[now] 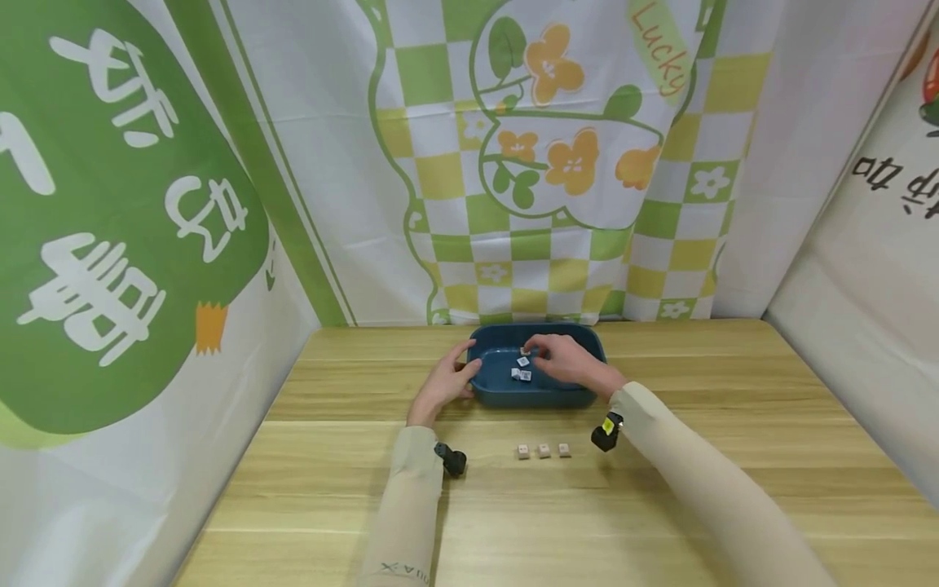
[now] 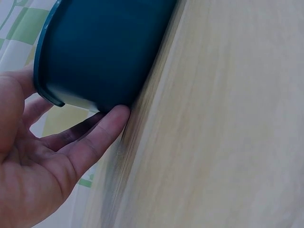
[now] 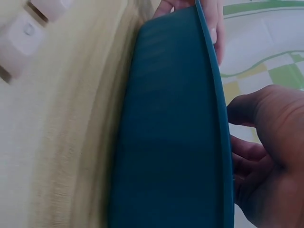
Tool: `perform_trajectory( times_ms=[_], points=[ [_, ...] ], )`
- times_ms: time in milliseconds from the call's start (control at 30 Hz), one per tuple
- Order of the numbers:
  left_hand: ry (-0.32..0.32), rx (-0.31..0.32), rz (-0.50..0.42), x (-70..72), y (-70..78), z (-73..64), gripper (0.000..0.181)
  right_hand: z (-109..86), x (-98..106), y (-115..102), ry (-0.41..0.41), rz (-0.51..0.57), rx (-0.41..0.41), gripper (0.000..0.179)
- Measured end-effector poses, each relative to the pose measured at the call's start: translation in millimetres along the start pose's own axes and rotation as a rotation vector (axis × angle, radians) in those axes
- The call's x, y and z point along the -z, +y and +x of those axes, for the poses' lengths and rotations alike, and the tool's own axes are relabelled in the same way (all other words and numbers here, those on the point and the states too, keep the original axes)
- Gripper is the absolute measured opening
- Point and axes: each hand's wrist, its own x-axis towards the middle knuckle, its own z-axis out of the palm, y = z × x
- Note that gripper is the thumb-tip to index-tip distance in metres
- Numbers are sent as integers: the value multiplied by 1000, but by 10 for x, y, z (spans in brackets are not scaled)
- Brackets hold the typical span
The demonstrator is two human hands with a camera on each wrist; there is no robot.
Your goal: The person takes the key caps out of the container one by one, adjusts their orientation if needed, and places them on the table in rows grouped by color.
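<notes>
A dark blue plastic bin (image 1: 531, 398) stands on the wooden table, with several small white keycaps (image 1: 522, 362) inside it. My left hand (image 1: 443, 381) grips the bin's left end, a digit over the rim and others against the outer wall. In the left wrist view, fingertips press beside the bin's lower edge. Over the bin's right side, my right hand (image 1: 568, 361) reaches in with bent fingers. Its index fingertip is right at a keycap (image 1: 525, 351); whether it pinches that keycap I cannot tell. In the right wrist view the bin wall hides the right fingertips.
Three pale keycaps (image 1: 544, 451) lie in a spaced row on the table (image 1: 337, 489) in front of the bin. Behind the bin hangs a patterned cloth (image 1: 447, 269) close to the table's back edge. White cloth walls rise at both sides.
</notes>
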Motion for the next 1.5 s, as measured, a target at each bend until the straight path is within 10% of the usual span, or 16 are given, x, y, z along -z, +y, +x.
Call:
perform_trajectory(
  times_ms=[1500],
  points=[
    [16, -15, -3, -5, 4, 3, 55, 543, -169, 76, -140, -222, -116, 37]
  ],
)
